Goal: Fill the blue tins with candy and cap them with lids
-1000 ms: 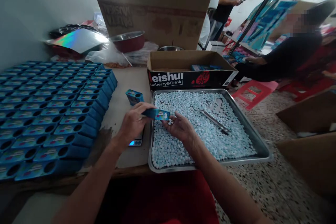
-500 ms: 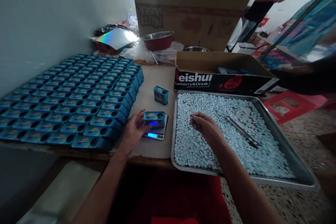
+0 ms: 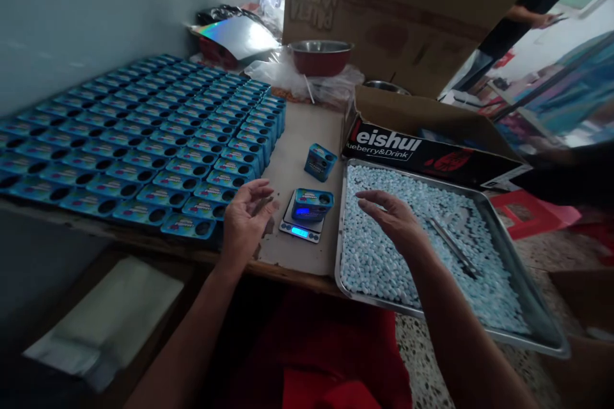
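Note:
A blue container [image 3: 314,204] stands on the small digital scale [image 3: 300,231], whose display glows blue. My left hand [image 3: 249,211] is just left of the scale, fingers apart and holding nothing. Over the left part of the metal tray [image 3: 339,249], my right hand [image 3: 393,214] hovers with thumb and fingers parted, nothing visible between them. Small pale blue pellets [image 3: 374,268] cover the tray, and metal tweezers [image 3: 453,246] lie on them. Another blue container [image 3: 320,162] stands behind the scale.
Rows of blue containers [image 3: 144,156] fill the table's left side. Behind the tray is an open black-printed carton [image 3: 398,147]. A red bowl [image 3: 321,57] sits at the back, before a tall cardboard sheet [image 3: 407,19]. A person's arm [image 3: 527,15] shows at the upper right.
My left hand has let go of the container on the scale and drawn away to its left. My right hand's fingers have spread. The view has shifted, so the table things appear further right.

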Tool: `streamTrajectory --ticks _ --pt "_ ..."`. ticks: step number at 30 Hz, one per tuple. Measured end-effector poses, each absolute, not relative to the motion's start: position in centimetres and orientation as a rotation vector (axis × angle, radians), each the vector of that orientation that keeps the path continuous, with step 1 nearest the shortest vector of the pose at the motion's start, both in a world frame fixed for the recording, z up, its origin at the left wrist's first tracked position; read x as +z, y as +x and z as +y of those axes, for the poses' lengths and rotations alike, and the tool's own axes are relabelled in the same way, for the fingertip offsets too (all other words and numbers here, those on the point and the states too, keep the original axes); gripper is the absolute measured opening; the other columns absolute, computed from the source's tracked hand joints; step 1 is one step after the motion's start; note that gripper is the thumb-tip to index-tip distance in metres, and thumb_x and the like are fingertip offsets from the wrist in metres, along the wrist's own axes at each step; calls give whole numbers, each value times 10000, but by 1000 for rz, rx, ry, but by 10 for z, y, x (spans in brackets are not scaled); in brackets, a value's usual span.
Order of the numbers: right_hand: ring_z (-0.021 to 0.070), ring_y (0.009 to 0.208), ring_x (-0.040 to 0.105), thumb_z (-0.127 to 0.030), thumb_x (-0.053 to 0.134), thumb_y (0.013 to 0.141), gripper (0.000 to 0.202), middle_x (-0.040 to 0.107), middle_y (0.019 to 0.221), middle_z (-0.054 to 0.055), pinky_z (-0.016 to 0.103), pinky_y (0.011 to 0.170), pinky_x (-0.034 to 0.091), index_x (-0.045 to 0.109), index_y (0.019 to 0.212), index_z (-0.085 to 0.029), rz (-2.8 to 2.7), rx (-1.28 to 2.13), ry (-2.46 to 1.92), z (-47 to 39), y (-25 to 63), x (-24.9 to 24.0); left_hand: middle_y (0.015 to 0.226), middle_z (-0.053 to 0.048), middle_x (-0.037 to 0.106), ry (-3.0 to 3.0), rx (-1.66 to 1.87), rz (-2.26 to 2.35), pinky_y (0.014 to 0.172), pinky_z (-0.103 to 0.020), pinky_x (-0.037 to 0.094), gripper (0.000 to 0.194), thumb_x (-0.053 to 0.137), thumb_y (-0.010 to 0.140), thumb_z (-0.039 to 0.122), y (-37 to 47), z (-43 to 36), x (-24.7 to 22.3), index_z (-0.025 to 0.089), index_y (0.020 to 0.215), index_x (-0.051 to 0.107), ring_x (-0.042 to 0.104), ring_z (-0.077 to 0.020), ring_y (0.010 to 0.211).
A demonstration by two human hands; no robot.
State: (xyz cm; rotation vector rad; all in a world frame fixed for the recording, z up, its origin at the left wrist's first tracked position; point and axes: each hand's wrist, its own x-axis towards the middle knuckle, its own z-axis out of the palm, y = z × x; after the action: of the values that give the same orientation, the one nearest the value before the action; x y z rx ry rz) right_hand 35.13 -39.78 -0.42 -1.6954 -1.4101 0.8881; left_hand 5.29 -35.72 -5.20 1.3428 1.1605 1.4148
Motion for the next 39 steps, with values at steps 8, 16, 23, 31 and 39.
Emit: streamTrajectory --ticks 8,16,23,31,39 --pt "267 1140 642 -551 723 853 421 744 1155 63 446 1060 423 742 1147 -251 -1354 919 -1680 -398 357 -13 1093 -51 683 1403 1453 1123 1082 -412 515 432 761 796 225 52 -358 -45 208 1209 635 672 -190 1098" --pt "223 1070 648 -510 797 795 388 734 1096 54 384 988 488 756 1069 -238 -1034 1092 -1536 -406 371 -21 1183 -71 658 1405 1361 1146 1126 -466 472 567 768 749 212 63 -355 -54 228 1281 573 627 -223 1216" --pt "210 1026 674 -504 780 806 374 728 1038 50 371 943 529 733 1071 -244 -906 1124 -1466 -406 370 -25 1319 -111 642 1472 1225 1178 1137 -473 443 657 831 719 268 75 -347 -67 229 1314 556 594 -256 1281" --pt "251 910 652 -362 690 862 261 713 1027 82 406 845 486 765 1080 -239 -1955 521 -1889 -413 372 -45 1314 -125 656 1484 1185 1200 1130 -441 445 649 847 694 296 81 -342 -73 201 1282 591 600 -257 1276" --pt "209 913 654 -445 640 902 316 707 1021 66 348 823 514 703 1109 -215 -1200 851 -1641 -410 345 -44 1075 -51 735 1767 1043 1065 956 -393 553 324 739 809 270 106 -334 -55 221 1123 676 698 -232 1022"
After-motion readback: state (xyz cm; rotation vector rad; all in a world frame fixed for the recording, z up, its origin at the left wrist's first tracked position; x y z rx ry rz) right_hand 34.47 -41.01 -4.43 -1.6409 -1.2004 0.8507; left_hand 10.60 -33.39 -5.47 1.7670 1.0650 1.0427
